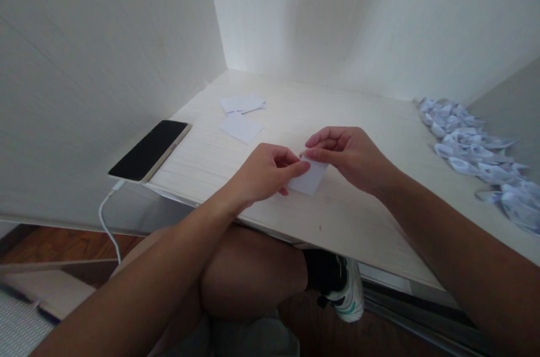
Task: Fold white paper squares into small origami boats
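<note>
A small white square of paper (pixel 310 177) is held just above the white tabletop by both hands. My left hand (pixel 272 171) pinches its upper left edge between thumb and fingers. At the top corner, my right hand (pixel 341 154) grips the same paper, thumb on the near face and fingers curled behind. The two hands' fingertips nearly meet there. Beyond my left hand, a loose white paper square (pixel 242 127) lies flat, and a few more paper pieces (pixel 241 103) overlap behind it.
At the right, a long heap of folded white paper pieces (pixel 476 149) runs along the tabletop (pixel 358 222). A dark-screened phone (pixel 149 150) lies at the left edge, its white cable (pixel 101 213) hanging down. White walls (pixel 329 19) enclose the table's back and left. My crossed legs sit below the front edge.
</note>
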A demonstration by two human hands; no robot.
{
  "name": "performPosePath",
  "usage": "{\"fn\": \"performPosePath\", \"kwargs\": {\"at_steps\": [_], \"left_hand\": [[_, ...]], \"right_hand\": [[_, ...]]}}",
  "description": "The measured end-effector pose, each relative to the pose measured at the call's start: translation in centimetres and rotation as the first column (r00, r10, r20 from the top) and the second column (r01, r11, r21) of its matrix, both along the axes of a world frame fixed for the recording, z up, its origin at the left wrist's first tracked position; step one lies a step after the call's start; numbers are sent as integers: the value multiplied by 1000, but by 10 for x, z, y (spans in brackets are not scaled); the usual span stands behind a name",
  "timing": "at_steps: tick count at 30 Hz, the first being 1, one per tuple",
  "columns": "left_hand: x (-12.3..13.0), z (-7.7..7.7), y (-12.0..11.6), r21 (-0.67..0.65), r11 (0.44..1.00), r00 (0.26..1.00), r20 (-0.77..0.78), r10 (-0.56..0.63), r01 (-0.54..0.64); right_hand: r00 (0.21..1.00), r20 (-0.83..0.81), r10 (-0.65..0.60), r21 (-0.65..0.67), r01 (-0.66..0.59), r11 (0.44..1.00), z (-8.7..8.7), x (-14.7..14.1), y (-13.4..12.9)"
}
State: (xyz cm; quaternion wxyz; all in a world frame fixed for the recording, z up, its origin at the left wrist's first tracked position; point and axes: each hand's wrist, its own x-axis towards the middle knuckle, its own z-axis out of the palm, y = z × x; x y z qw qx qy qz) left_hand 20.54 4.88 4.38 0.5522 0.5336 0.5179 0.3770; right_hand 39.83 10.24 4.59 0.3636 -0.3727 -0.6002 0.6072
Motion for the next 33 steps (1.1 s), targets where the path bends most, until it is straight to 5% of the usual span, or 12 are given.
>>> {"fn": "performPosePath", "kwargs": {"at_steps": [11,19,22,26,33], "left_hand": [[-2,0,2,61,995,992,-106,-76,82],[-12,-3,1,-23,981,973,-129,-191,190],[-21,-1,3,136,979,959,-259,-113,152],[-25,-3,3,448,880,947,-322,-5,157],[-13,-6,-2,560,776,913,-405,-47,289]], "right_hand": [[999,27,26,85,-29,996,-1,-4,-5],[904,-210,-373,95,398,912,17,25,30],[918,-191,-348,22,358,933,17,22,29],[960,-136,-245,-221,211,952,4,3,16],[992,-86,-97,-440,50,897,-10,-2,9]]}}
